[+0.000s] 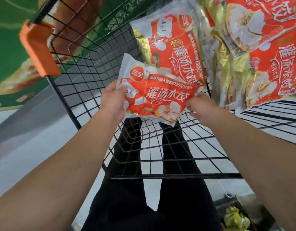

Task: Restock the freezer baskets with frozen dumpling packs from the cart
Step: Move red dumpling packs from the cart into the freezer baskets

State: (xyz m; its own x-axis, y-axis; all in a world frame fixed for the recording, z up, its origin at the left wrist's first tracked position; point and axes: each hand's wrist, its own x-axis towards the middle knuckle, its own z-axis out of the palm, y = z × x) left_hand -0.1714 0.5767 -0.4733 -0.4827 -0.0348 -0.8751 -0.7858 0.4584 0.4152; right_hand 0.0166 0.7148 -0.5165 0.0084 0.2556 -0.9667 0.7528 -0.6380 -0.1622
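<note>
Both hands grasp one red-and-white plastic dumpling pack (158,99) above the black wire cart (87,67): left hand (112,101) gripping one end, right hand (199,106) pinching the other. Larger red-and-gold packs (175,49) remain inside the cart, beyond it. Restocking looks unfinished; no freezer basket is clearly visible.

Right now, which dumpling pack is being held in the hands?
The small red dumpling pack in the middle. The left hand and right hand grip its two ends above the wire cart. The bigger gold-edged packs lie untouched behind it.
</note>
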